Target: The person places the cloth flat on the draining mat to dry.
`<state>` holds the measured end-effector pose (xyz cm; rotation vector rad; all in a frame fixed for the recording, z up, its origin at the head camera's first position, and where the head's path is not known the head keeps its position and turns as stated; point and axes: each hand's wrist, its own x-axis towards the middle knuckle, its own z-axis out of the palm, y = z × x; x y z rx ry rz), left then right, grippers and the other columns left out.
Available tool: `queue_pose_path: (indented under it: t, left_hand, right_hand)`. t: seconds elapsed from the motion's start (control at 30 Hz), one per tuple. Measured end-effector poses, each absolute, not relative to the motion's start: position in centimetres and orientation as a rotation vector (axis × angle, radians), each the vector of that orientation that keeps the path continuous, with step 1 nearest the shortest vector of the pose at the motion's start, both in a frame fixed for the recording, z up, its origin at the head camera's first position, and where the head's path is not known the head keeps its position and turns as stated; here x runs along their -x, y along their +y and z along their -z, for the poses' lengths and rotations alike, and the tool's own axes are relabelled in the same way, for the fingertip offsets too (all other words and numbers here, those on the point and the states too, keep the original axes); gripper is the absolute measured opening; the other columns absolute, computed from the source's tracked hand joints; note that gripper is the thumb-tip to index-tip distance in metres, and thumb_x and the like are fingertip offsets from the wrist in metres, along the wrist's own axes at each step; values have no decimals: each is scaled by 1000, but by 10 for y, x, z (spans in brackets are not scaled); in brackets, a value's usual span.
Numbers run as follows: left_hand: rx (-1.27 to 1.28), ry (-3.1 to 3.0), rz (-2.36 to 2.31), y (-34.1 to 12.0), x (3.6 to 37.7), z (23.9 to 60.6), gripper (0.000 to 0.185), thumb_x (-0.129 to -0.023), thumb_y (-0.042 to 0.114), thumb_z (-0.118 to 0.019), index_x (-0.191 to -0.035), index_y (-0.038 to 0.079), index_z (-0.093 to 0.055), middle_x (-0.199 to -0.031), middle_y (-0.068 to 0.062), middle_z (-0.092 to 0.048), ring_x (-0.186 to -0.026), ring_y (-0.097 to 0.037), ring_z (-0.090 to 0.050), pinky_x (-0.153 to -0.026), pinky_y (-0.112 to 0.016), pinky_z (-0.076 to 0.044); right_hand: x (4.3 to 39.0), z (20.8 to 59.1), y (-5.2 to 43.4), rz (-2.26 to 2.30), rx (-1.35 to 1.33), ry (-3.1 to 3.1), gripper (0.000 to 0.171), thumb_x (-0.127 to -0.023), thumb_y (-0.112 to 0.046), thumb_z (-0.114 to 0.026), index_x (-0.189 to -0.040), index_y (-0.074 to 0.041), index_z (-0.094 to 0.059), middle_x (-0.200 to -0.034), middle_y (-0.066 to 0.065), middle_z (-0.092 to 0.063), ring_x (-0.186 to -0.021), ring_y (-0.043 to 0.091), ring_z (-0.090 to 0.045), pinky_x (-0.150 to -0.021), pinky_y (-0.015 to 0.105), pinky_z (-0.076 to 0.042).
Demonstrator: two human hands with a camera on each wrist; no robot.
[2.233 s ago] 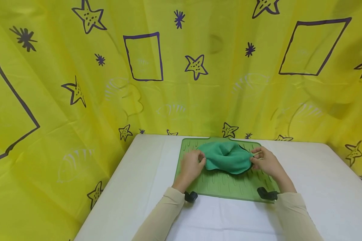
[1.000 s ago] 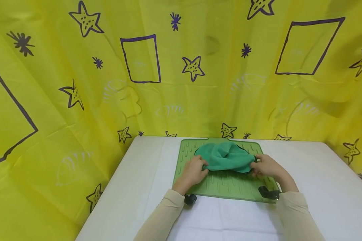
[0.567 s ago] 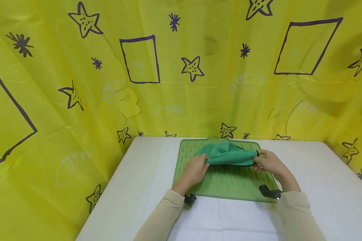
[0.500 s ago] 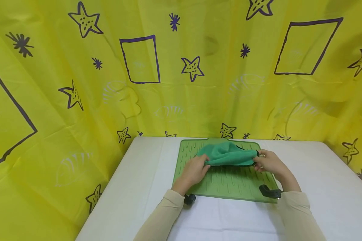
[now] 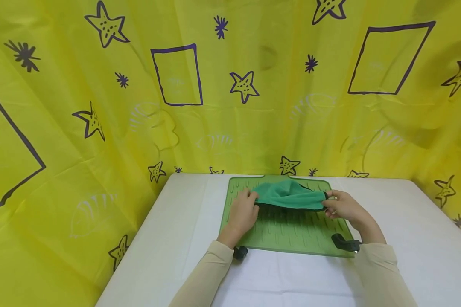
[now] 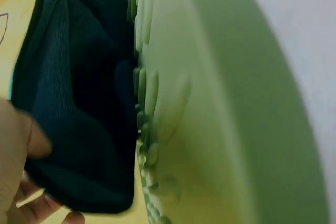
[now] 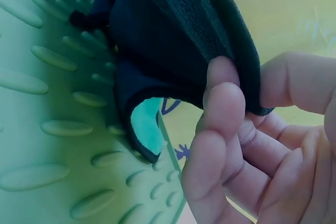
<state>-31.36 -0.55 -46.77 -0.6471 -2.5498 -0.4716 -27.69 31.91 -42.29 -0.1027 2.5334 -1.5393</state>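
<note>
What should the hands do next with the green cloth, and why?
Probably carry the near edge forward and lay it down on the far edge. Both the left hand and the right hand pinch the green cloth by its ends, lifted just above the ridged green mat, with its far part resting there.

A staged recording booth rather than a lived-in room: a white-covered rectangular table [image 5: 407, 238] is walled off behind and to both sides by a yellow plastic sheet printed with purple stars and squares [image 5: 100, 128]. Centred on the table, near its far edge, lies a light green ridged rubber mat [image 5: 292, 234].
</note>
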Motion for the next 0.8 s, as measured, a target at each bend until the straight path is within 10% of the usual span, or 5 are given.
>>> queue_pose_path:
  t: [0.8]
  left_hand:
    - [751, -2705, 813, -70, 333, 441, 17, -94, 10, -73, -99, 23, -83, -105, -5, -65, -94, -24, -60, -82, -39, -49]
  right_hand:
    - [266, 420, 337, 1284, 250, 2552, 21, -101, -16, -61, -90, -3, -49, -78, 4, -55, -74, 19, -58, -71, 37, -52]
